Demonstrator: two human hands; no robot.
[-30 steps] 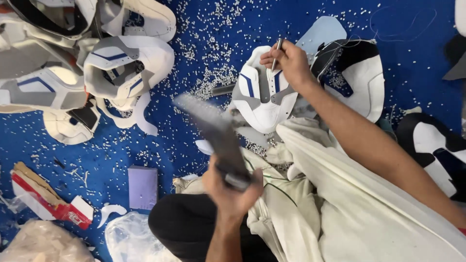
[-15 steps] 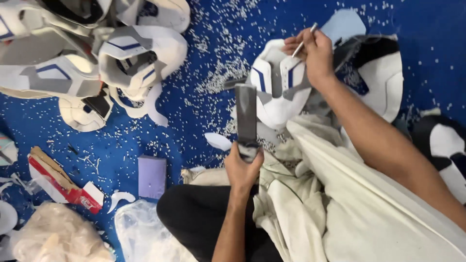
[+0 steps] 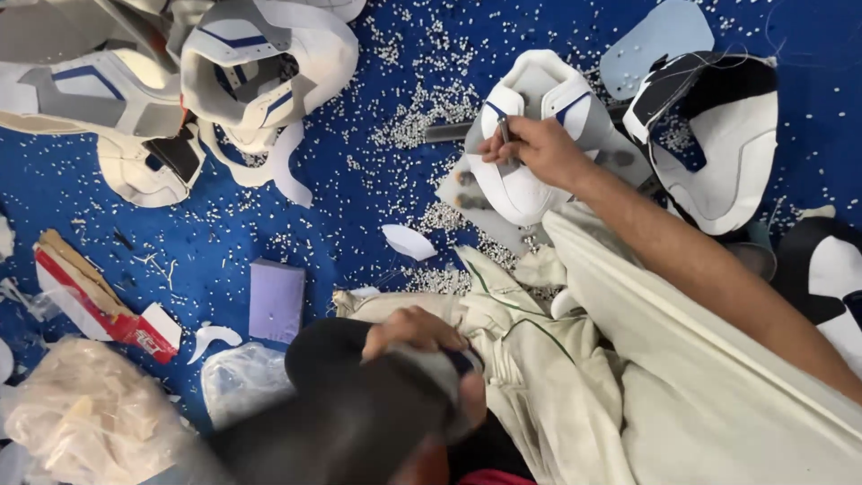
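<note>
Now | right hand fingers pinch pen | tip on white shoe upper

- Just beyond the fingers of the right hand, the white shoe upper fills the floor, and a pale blue insole cutout lies further out.
- Right of those fingers, a black and white shoe upper blocks the way.
- Left of them, blue mat lies open, strewn with small white pellets.
- Further left, a heap of white and grey shoe uppers closes that side.
- Between the two hands, cream cloth bunches up.
- Left of the fingers of the left hand, a lilac block, a red and white carton and plastic bags crowd the mat.
</note>
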